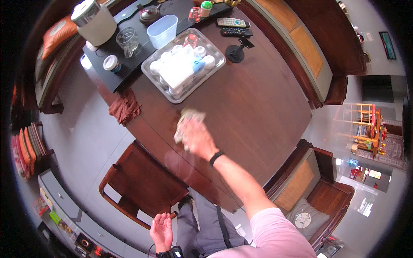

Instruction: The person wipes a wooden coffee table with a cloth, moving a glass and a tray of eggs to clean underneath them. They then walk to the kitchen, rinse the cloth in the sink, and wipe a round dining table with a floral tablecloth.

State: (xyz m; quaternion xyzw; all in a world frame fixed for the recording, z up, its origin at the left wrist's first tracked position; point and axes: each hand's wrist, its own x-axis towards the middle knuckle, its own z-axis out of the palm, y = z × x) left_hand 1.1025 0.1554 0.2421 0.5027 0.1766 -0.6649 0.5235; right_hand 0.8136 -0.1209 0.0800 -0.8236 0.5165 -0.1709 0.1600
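Note:
My right hand [193,133], blurred, presses a light crumpled cloth [188,117] on the dark wooden table [251,106], just in front of a metal tray [176,98]. The tray holds several white-topped cups [209,61], a red-patterned glass [191,40] and a white packet [177,69] lying over them. A reddish-brown cloth [125,108] lies bunched at the table's left edge. My left hand [162,230] is held low beside my leg, palm up, with nothing in it and its fingers raised.
On a black tea board [106,75] stand a glass mug [128,40], a lidded cup [112,63], a plastic container [162,32] and a teapot [150,14]. Two remote controls [236,32] and a black stand [235,53] lie behind the tray. A wooden chair [145,180] adjoins the table's near left side.

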